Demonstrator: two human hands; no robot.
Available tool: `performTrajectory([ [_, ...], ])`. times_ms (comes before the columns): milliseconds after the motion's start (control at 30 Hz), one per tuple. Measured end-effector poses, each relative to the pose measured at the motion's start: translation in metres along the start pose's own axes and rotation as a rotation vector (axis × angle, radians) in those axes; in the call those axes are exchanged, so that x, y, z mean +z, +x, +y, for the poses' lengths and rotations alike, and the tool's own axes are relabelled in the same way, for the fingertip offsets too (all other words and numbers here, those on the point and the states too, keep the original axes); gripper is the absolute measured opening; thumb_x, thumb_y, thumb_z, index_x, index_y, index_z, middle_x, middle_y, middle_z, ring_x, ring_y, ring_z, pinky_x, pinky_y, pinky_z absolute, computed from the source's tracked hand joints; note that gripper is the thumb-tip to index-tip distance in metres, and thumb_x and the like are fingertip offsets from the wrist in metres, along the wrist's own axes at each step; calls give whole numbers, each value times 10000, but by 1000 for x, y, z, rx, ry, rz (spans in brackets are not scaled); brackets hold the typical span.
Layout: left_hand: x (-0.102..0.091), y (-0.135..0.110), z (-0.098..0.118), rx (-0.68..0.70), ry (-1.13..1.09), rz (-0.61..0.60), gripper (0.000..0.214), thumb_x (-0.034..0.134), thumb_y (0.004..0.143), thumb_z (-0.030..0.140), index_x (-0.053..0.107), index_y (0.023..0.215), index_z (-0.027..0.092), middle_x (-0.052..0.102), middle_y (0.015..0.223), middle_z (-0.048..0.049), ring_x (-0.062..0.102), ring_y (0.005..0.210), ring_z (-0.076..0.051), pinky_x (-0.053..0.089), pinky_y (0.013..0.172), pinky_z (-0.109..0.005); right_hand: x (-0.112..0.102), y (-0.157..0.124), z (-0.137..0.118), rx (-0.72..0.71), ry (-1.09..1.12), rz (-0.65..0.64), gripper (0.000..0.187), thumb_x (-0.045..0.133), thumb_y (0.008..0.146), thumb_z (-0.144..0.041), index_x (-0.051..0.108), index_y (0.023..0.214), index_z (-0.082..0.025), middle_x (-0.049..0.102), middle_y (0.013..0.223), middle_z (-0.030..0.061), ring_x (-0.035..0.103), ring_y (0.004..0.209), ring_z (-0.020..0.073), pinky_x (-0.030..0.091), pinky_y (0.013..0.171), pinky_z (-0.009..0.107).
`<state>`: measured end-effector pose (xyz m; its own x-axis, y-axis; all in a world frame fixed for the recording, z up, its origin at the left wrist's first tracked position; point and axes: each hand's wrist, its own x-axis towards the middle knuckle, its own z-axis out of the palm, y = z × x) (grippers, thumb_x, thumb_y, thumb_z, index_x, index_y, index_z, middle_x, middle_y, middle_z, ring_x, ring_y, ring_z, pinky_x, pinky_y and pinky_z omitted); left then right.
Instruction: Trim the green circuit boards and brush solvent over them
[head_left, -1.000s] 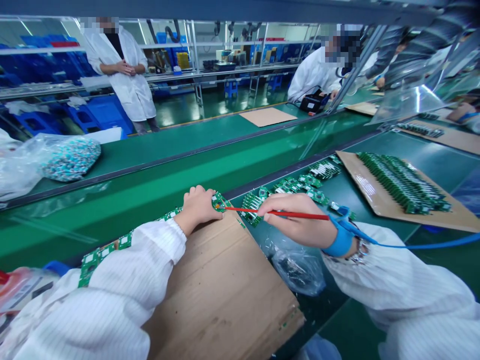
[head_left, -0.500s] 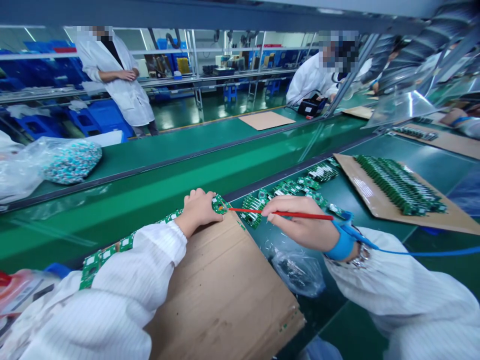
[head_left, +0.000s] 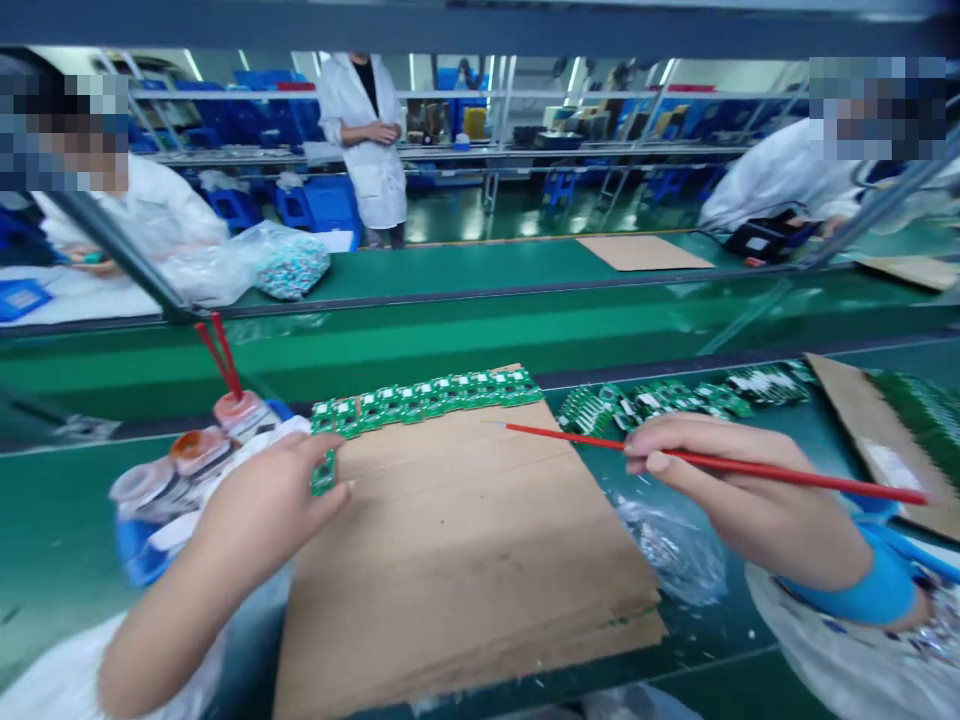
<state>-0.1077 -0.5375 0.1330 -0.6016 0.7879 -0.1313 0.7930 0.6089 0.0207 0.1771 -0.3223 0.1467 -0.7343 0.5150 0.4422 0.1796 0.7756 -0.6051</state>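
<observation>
My left hand is at the left edge of a brown cardboard sheet, thumb and fingers around a small green circuit board. Just beyond it, a row of green circuit boards runs along the cardboard's far edge. In my right hand is a thin red-handled brush, pinched between thumb and fingers. Its pale tip points left, over the cardboard, apart from the boards. A blue wrist strap circles my right wrist.
Left stands a blue tray of small jars, with red sticks upright in one. More circuit boards lie right, beside a clear plastic bag. Another cardboard bears stacked boards. People in white coats are across the line.
My left hand has gone from the row's right end to a board at its left end. The brush has come away from the boards, and the view has turned left.
</observation>
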Motion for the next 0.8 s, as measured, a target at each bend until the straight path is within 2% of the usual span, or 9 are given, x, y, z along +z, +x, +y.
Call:
performTrajectory([
  [100,32,-27,-33,-165,-65,-74,488,489,790,399,586,1188,135,695,946,-103,649,824,-284,437,672,-345,24,9,-23,-65,80,-97,134,566,829,-244,657,731,-231,682,719,9,643,641,134,508,564,228],
  [200,56,-30,-41,-201,-113,-86,488,450,805,387,577,1188,114,703,940,-126,654,834,-299,426,642,-342,50,18,-45,-104,155,-151,118,555,826,-206,653,760,-213,682,739,16,642,670,129,506,584,226],
  [267,64,-26,-41,-202,-141,-77,452,450,804,376,599,1150,126,705,941,-132,654,847,-303,419,631,-336,66,21,-58,-125,193,-185,120,549,824,-190,650,761,-201,680,740,19,640,686,128,507,600,228],
  [467,70,-21,-45,-169,-250,-25,335,460,805,357,647,1040,209,694,901,-74,639,792,-257,360,572,-303,107,26,-86,-136,233,-267,128,536,816,-158,651,765,-182,674,748,29,628,697,126,503,614,235],
  [633,75,-14,-51,-164,-340,36,457,527,779,361,555,1205,199,669,821,-44,622,756,-240,328,567,-291,130,32,-99,-168,196,-285,134,532,813,-141,654,769,-175,676,767,40,630,721,126,503,640,229],
  [800,77,-8,-54,-115,-431,11,499,548,770,334,519,1259,238,645,724,4,607,667,-197,300,530,-270,139,36,-104,-163,166,-311,154,514,818,-136,651,759,-172,661,732,41,618,661,119,494,593,219],
])
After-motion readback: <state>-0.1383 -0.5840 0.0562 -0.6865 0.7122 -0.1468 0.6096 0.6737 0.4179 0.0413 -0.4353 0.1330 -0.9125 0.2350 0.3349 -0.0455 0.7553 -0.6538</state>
